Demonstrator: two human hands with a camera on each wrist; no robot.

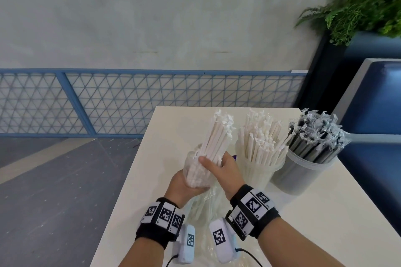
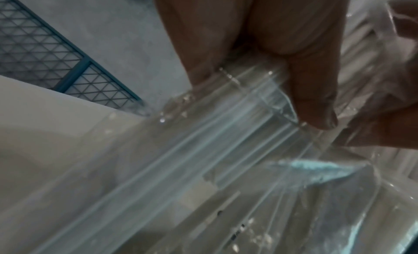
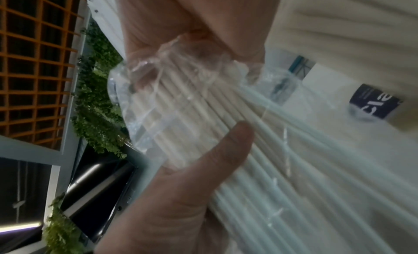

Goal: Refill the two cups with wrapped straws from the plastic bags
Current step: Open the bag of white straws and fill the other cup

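A clear plastic bag (image 1: 195, 176) of white paper-wrapped straws (image 1: 217, 134) is held tilted above the white table (image 1: 325, 223). My left hand (image 1: 184, 183) grips the bag's lower end from beneath; its fingers (image 2: 314, 96) press on the crinkled film (image 2: 226, 150). My right hand (image 1: 213, 166) grips the straw bundle at the bag's mouth, with the thumb (image 3: 228, 147) laid across the straws (image 3: 199, 122). To the right stand two cups: a clear cup (image 1: 258, 169) packed with white straws and a grey-looking cup (image 1: 303, 173) packed with dark straws in clear wrappers.
More clear plastic film (image 1: 206, 208) lies on the table under my wrists. A blue mesh railing (image 1: 130, 102) runs behind the table's far and left edges. A blue seat (image 1: 379, 104) and a fern planter (image 1: 358, 6) are at the right.
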